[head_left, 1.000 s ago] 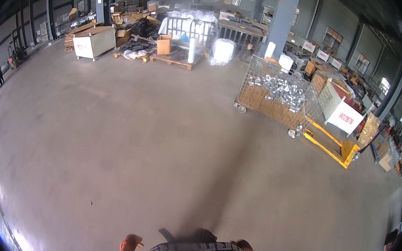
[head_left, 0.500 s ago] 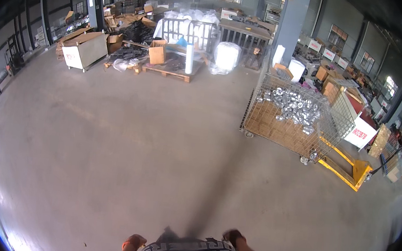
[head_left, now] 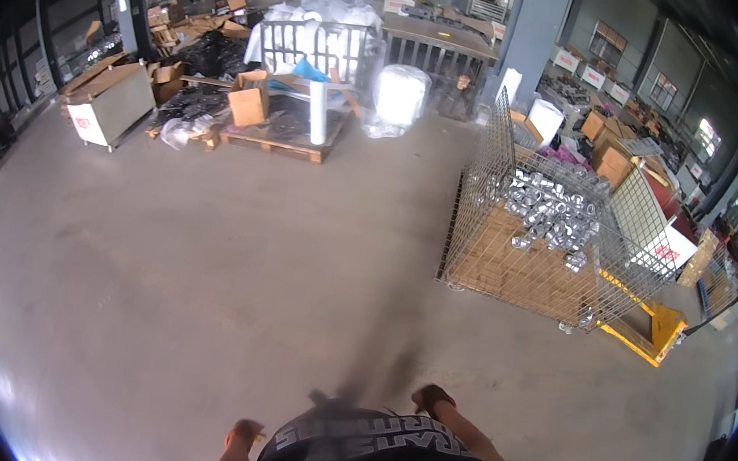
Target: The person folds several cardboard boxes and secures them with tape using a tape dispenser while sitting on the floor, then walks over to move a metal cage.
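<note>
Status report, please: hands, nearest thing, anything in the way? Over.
Both hands out of view. Wire cage of metal parts ahead right, beside yellow pallet jack. Concrete floor between.

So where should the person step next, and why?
Probably a left-foot step straight ahead: the right foot is already forward, the left foot trails, and the concrete floor ahead looks bare, while the wire cage of shiny metal parts stands off to the right.

Ahead and to the right of the hands, a wire mesh cage [head_left: 548, 240] is sitting on a yellow pallet jack [head_left: 647, 327]; a wooden pallet [head_left: 275, 141] of cardboard boxes [head_left: 248, 101] is lying far ahead, left.
</note>
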`<state>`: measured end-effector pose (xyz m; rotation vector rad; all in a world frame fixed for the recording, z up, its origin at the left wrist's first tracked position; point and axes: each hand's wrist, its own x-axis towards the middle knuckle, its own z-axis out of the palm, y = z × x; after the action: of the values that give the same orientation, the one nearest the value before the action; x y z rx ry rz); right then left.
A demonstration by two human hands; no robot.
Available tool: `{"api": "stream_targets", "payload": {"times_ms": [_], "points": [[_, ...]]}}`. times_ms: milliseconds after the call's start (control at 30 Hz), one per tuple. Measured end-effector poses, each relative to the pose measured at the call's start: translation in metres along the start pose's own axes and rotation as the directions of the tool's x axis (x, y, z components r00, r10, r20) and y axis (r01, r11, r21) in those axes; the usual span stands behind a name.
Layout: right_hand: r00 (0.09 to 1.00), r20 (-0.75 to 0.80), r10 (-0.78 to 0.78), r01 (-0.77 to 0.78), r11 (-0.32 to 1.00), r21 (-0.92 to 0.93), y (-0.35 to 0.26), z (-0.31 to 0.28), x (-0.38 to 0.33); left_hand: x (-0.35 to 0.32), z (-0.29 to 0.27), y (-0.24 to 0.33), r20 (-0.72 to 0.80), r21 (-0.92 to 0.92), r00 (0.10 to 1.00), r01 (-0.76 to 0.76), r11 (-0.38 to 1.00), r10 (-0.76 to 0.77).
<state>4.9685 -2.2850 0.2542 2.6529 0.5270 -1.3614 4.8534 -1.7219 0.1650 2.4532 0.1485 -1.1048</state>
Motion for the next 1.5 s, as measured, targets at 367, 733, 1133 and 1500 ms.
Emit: {"api": "stream_targets", "payload": {"times_ms": [367,733,1133,1500], "points": [[0.777,0.441,0.449,-0.63,0.543,0.556,0.132,-0.019,0.1,0.279,-0.349,0.276,-0.55,-0.272,0.782,-0.502,0.821,0.295],[0.975,-0.191,-0.109,0.122,0.991,0.058,0.353,-0.558,0.378,0.445,-0.392,0.24,-0.104,0.604,0.907,-0.269,0.75,0.409],[0.974,0.118,0.195,-0.228,0.848,0.479,0.48,-0.706,0.464,0.73,-0.675,0.448,-0.063,0.134,0.981,-0.173,0.976,0.183],[0.847,0.29,0.446,-0.521,0.585,0.621,0.678,-0.712,0.571,0.957,-0.95,0.788,-0.275,-0.683,0.958,-0.258,0.683,0.087]]}}
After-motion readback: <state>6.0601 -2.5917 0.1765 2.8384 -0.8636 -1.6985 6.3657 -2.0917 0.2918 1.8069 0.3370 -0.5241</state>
